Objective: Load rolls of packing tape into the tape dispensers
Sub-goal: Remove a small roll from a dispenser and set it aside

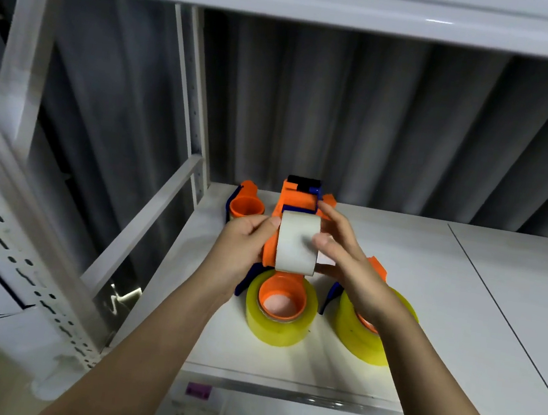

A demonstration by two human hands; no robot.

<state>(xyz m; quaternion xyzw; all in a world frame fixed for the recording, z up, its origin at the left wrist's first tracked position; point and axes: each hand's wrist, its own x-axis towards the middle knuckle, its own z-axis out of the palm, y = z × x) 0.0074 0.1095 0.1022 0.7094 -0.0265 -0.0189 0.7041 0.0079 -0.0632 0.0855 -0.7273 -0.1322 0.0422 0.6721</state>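
**Both hands on white roll and orange dispenser**

Both hands are up over the white shelf [397,257], working one item btwn them. Left hand [244,241] grips the orange dispenser [299,196] from its left side, thumb tip pressed on the upper left edge of the white roll [297,243]. Right hand [352,261] is on the roll's right side, thumb on its face, index finger reaching fwd to touch the dispenser's orange body near the blue part. Roll sits edge-on to the camera, against the dispenser's near end; whether it's fully seated on the hub can't be told.

Below the hands, on the shelf: yellow roll [280,315] lying flat w/ an orange hub in its core, blue handle just left of it. 2nd yellow roll [364,332] to the right, partly hidden by the right wrist, orange & blue parts showing behind it. Empty dispenser [247,205] w/ bare orange hub sits at the back left, near the rack post [194,101].
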